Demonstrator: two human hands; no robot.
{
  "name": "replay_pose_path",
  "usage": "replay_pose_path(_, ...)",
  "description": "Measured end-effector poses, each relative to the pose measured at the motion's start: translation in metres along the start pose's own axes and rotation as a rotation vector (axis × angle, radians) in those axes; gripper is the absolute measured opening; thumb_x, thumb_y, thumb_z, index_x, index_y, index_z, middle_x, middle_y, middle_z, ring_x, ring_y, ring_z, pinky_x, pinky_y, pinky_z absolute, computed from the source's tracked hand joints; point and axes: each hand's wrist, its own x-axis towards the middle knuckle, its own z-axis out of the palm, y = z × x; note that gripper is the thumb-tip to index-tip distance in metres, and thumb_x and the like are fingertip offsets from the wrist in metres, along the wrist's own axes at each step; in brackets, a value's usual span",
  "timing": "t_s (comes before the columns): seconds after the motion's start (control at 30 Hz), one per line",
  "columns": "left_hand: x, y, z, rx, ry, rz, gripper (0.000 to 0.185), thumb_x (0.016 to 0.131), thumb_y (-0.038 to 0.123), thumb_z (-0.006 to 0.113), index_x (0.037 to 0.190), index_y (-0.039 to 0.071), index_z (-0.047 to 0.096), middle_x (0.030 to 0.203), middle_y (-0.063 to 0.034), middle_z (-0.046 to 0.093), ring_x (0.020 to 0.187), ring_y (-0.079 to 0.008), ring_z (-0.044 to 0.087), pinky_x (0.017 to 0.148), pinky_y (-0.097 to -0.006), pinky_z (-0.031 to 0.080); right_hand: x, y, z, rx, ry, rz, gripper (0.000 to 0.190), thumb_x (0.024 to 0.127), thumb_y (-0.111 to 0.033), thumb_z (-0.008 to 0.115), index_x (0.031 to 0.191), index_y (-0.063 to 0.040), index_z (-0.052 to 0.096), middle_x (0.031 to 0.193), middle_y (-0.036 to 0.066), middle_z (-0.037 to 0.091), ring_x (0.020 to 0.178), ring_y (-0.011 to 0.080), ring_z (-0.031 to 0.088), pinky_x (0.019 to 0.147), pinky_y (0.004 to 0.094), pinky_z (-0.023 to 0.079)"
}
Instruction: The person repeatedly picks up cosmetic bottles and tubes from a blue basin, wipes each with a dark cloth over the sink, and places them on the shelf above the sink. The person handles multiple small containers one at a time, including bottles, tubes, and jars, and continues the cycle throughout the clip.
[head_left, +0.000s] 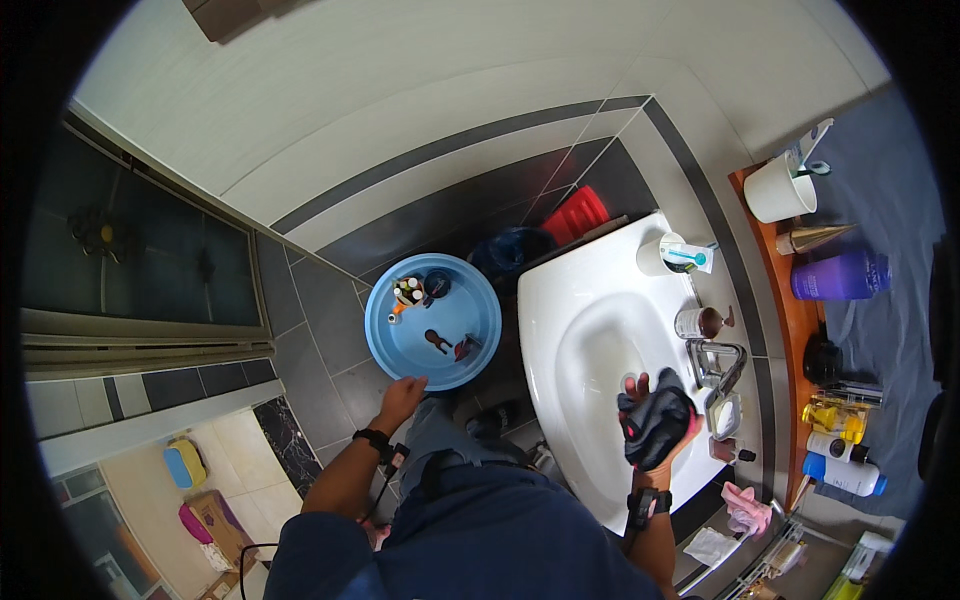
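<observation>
My right hand holds a bunched dark grey cloth over the white washbasin, just short of the chrome faucet. A pinkish-red patch shows at the cloth's edge. On the other side, my left hand has its fingers curled by the near rim of a round blue plastic basin; whether it touches the rim or pinches anything is not clear. Inside the basin lie a cup of small bottles, a dark round container, a brown forked item and a small red and dark item.
A pump bottle, a toothbrush cup and a soap dish line the washbasin's back edge. Behind, a wooden shelf carries toiletries. A lined bin and a red plastic item stand beyond the washbasin. A cable hangs from my left wrist.
</observation>
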Motion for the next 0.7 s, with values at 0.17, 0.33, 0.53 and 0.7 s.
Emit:
replay_pose_path(0.17,0.018,0.039,0.015,-0.153,-0.087,0.181,0.04,0.099,0.04,0.069,0.091,0.001,0.068,0.079,-0.0077,0.068,0.069,-0.0161,0.063,0.065,-0.0329,0.051,0.001,-0.003,-0.061,-0.114,0.094,-0.03,0.074,0.088,-0.069,0.061,0.133,-0.01,0.058,0.123,0.017,0.065,0.112,0.0364,0.063,0.092,0.0605,0.05)
replay_pose_path(0.33,0.032,0.104,0.015,-0.054,-0.147,0.171,0.035,0.097,0.038,0.072,0.093,0.003,0.069,0.081,-0.0075,0.069,0.073,-0.0152,0.064,0.066,-0.0327,0.051,0.003,0.03,-0.084,-0.161,0.452,-0.012,0.053,0.098,-0.058,0.052,0.118,-0.01,0.063,0.099,0.012,0.067,0.083,0.027,0.066,0.073,0.046,0.055)
replay_pose_path(0.53,0.027,0.164,0.023,-0.247,-0.375,0.169,0.033,0.1,0.035,0.07,0.111,0.004,0.071,0.096,-0.0053,0.072,0.086,-0.014,0.066,0.077,-0.0308,0.053,-0.003,0.043,-0.087,-0.162,0.488,0.097,0.049,0.101,-0.058,0.051,0.118,-0.014,0.062,0.098,0.009,0.066,0.075,0.022,0.062,0.068,0.0432,0.054)
replay_pose_path(0.7,0.012,0.234,0.074,-0.523,-0.714,0.318,0.037,0.102,0.024,0.068,0.13,0.001,0.064,0.111,-0.007,0.072,0.101,-0.0117,0.064,0.088,-0.028,0.051,0.025,0.049,-0.071,-0.53,0.461,0.153,0.052,0.1,-0.052,0.058,0.127,-0.008,0.06,0.11,0.012,0.069,0.091,0.0287,0.069,0.067,0.0501,0.062)
